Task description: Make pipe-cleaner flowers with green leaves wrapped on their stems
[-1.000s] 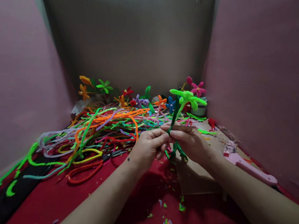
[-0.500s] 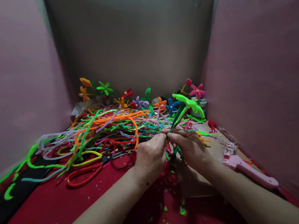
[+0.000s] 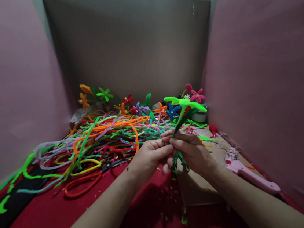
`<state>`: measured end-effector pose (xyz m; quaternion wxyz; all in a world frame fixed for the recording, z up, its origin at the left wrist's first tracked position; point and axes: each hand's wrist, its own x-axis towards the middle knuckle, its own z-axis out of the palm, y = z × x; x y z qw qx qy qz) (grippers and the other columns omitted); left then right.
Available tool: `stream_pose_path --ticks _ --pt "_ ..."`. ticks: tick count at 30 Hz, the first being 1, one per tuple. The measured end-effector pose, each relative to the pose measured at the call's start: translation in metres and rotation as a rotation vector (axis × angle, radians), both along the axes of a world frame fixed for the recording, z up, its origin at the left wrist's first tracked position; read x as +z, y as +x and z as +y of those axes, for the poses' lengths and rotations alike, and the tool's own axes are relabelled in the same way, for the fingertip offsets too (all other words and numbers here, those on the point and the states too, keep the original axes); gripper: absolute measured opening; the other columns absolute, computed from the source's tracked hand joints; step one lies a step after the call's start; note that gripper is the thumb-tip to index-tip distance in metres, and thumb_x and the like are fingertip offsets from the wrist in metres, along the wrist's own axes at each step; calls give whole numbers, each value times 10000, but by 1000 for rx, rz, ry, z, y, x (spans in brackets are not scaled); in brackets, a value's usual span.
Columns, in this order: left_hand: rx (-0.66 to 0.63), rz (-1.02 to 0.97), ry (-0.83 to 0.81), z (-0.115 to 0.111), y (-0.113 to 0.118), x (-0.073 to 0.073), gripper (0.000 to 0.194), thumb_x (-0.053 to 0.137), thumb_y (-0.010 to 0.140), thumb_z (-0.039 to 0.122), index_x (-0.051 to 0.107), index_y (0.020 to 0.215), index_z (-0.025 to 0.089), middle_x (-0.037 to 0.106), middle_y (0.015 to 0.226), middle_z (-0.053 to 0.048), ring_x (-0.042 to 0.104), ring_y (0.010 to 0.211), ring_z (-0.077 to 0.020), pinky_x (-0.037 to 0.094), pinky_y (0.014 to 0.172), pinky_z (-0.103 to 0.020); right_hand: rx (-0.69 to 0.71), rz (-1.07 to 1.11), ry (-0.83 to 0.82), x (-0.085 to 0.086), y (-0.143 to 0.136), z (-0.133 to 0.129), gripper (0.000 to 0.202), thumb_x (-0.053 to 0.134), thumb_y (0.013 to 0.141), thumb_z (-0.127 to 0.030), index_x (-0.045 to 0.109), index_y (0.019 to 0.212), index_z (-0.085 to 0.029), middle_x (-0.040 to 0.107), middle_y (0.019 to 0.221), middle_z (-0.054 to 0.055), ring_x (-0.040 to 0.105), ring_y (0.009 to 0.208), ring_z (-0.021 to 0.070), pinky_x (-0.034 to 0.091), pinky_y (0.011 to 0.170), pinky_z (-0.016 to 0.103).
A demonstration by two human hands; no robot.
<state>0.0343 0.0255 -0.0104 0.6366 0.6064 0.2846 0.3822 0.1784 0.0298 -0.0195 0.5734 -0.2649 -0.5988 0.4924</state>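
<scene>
A neon green pipe-cleaner flower [image 3: 185, 103] stands tilted above my hands, with a dark green leaf [image 3: 182, 122] on its stem. My right hand [image 3: 192, 151] pinches the stem between thumb and fingers. Close against it, my left hand [image 3: 155, 152] has its thumb and bent fingers at the same stem; its exact grip is partly hidden. Below the fingers hang dark green stem ends [image 3: 179, 163].
A heap of coloured pipe cleaners [image 3: 115, 129] spreads to the left, with scissors [image 3: 110, 166] at its front edge. Finished flowers [image 3: 139, 109] stand behind. At right lie a cardboard sheet [image 3: 200, 191] and a pink glue gun [image 3: 252, 175]. Pink walls flank both sides.
The flower has turned, its head now further left and its leaf swung to the right of the light stem. My left hand has rolled, its thumb and fingers loosening from a tight fist.
</scene>
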Motion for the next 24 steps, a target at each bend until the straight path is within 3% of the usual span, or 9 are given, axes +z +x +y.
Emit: stream_pose_path --ticks 4,7,9,14,18,22,24 --pt "388 322 489 -3 6 -6 178 484 817 249 563 687 157 524 554 24 491 502 -88 370 508 -205 -216 -112 10 2 -4 -2 149 581 757 -228 730 746 -225 578 674 -16 507 700 141 383 686 271" --pt "495 414 672 -4 7 -12 198 438 842 226 552 690 171 497 564 30 462 509 -83 351 523 -209 -224 -178 19 4 -5 -4 174 555 771 -215 711 694 -204 552 634 -22 485 677 137 360 666 264" --pt "473 370 604 -4 7 -12 213 438 838 221 531 654 171 472 539 38 440 465 -73 339 489 -204 -182 -186 11 5 -5 -3 182 554 780 -226 697 673 -193 540 614 -23 475 654 133 356 644 260" --pt "205 9 70 -3 5 -1 217 520 794 252 501 604 150 495 498 42 395 344 -39 272 369 -173 44 -28 -102 -2 0 2 178 575 785 -295 706 841 -188 552 599 -16 485 607 131 374 612 269" --pt "-1 -281 -229 -5 4 0 161 579 771 261 540 675 138 470 465 59 293 296 -5 204 336 -148 207 101 -161 -3 3 4 242 591 774 -296 692 973 -202 559 599 -22 487 573 112 385 599 259" --pt "-135 -355 -303 -6 3 -1 114 589 766 244 556 726 143 426 450 78 202 292 1 183 329 -150 264 134 -157 -1 4 5 189 637 726 -251 717 891 -207 586 634 -10 498 593 112 389 607 254" --pt "-111 -281 -250 -5 3 0 114 566 781 255 554 738 151 423 458 79 205 302 -7 192 339 -156 217 120 -145 -1 3 5 153 639 716 -236 719 843 -205 585 644 -6 498 602 120 386 603 257"
